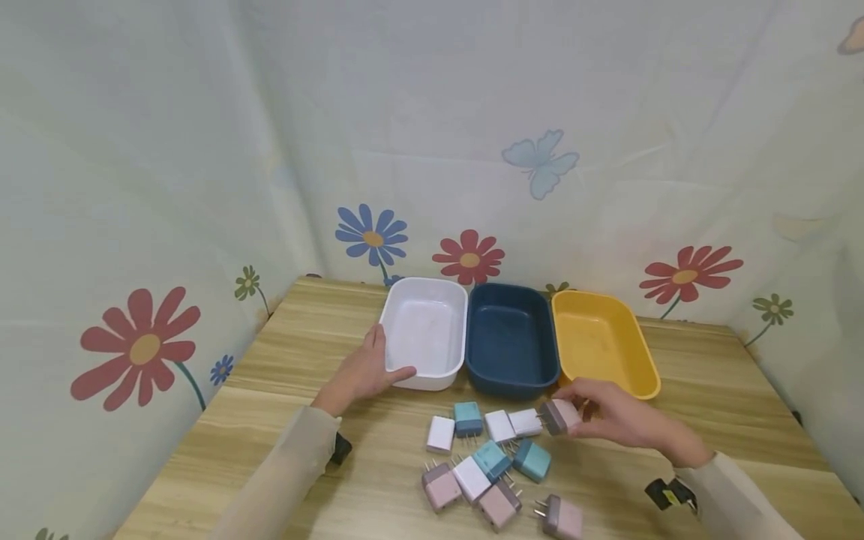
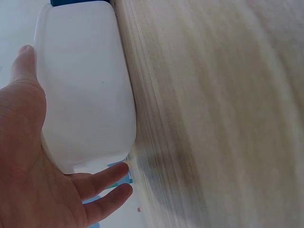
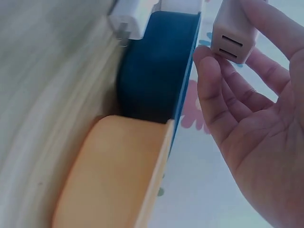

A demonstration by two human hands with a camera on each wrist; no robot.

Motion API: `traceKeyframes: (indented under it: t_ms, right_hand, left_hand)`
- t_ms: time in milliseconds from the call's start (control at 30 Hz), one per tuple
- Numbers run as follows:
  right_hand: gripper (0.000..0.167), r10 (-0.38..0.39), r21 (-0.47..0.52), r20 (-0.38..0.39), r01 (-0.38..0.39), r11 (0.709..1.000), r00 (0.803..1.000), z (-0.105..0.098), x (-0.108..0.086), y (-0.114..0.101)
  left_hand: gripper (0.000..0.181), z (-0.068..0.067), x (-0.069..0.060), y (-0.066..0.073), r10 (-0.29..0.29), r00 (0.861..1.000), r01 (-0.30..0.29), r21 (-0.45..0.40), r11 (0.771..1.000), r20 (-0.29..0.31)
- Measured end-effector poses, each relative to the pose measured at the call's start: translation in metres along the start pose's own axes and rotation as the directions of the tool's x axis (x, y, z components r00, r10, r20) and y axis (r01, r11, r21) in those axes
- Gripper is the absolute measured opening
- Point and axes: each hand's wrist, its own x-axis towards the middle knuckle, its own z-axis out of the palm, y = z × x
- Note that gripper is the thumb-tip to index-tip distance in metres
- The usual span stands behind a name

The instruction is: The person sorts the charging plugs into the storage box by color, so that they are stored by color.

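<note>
My right hand (image 1: 617,412) pinches a pink and mauve USB charger (image 1: 562,416) between thumb and fingers, in front of the yellow bin (image 1: 641,360). In the right wrist view, two slots show in the end of this charger (image 3: 232,40). My left hand (image 1: 364,367) rests against the near left corner of the white bin (image 1: 432,380). Its fingers are fairly straight in the left wrist view, with the thumb along the rim. Between the hands lie several more chargers: white ones (image 1: 441,434), teal ones (image 1: 532,460) and pink ones (image 1: 500,505).
A dark blue bin (image 1: 511,386) stands between the white and yellow bins, all three in a row at the back of the wooden table (image 1: 283,352). Behind the table hangs a pale cloth (image 1: 432,112) printed with flowers and a butterfly.
</note>
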Motion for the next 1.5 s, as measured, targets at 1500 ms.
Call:
traceKeyframes:
  t_ms: [1500]
  right_hand:
    - [0.043, 0.178, -0.139, 0.045, -0.171, 0.975, 0.983, -0.012, 0.088, -0.024]
  left_hand:
    - [0.121, -0.007, -0.005, 0.006, -0.01, 0.999, 0.01, -0.001, 1.0, 0.036]
